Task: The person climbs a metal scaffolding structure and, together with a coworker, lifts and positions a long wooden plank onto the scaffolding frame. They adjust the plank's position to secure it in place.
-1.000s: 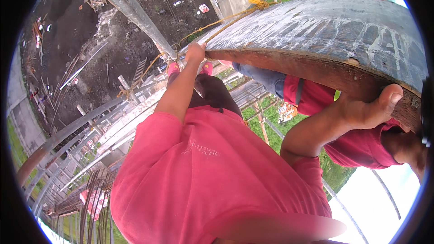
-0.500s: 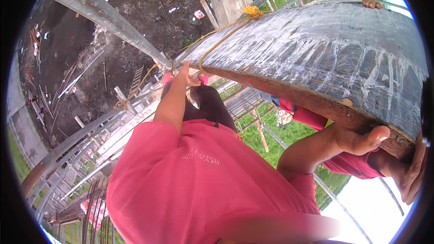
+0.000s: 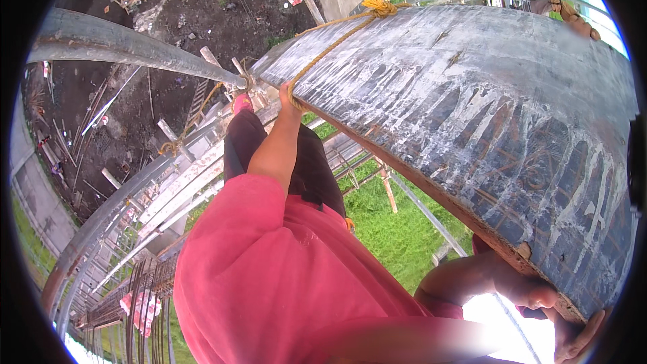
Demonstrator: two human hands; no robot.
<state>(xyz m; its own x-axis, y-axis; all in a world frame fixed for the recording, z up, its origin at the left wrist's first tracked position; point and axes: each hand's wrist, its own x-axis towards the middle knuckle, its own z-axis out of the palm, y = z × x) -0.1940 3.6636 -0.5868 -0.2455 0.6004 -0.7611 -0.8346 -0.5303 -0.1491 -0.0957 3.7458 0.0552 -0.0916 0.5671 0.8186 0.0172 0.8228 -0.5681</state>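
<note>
Both hands are at the near edge of a long grey panel [image 3: 472, 87]. Far along that edge, the left hand [image 3: 288, 102] is beside a yellow rope [image 3: 379, 5] that hangs down over the panel; it is too small to tell whether the fingers close on the edge, the rope or both. The right hand [image 3: 519, 286] grips the edge near its lower right end, thumb on the visible side, fingers hidden behind.

The panel lies aslant from the upper middle to the lower right, its face streaked white and its narrow edge brown. The rope is knotted on its upper side. Just beyond the right hand, a co-worker's hand [image 3: 571, 344] touches the panel's lower corner; another person's hand [image 3: 578, 25] rests at the far upper edge.

A metal pole [image 3: 135, 47] runs in from the left, its end near the left hand. Below the left forearm are dark trousers [image 3: 317, 162] and a pink shoe [image 3: 241, 102]; a red shirt [image 3: 290, 263] fills the lower middle. Far down are dark ground [image 3: 195, 17], strewn with scraps, and green grass [image 3: 391, 243]. Thin rods [image 3: 131, 337] and a pink-and-white sack [image 3: 141, 310] show at lower left.
</note>
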